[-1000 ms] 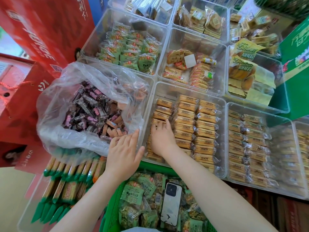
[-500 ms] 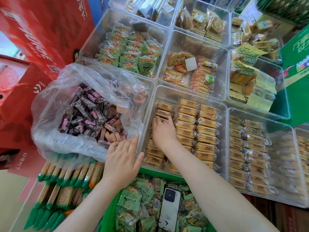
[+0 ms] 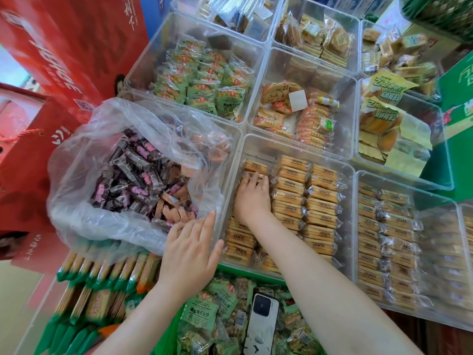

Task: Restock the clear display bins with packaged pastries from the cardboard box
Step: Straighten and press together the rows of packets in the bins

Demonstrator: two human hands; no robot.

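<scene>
Head view. Right hand (image 3: pixel 252 198) now lies deeper in the clear bin (image 3: pixel 294 147) than a second ago, fingers near-straight, pressing the left column of packaged pastries (image 3: pixel 290 185) toward the far wall; grips nothing. Left hand (image 3: pixel 190 248) unchanged: flat, fingers straight, resting on the plastic bag (image 3: pixel 84 160) just left of that bin. Judgement: tidying rows, making room for more stock. Count: three columns of pastries in this bin, two hands, one phone (image 3: pixel 261 324) nearer than the hands. No cardboard box identifiable.
</scene>
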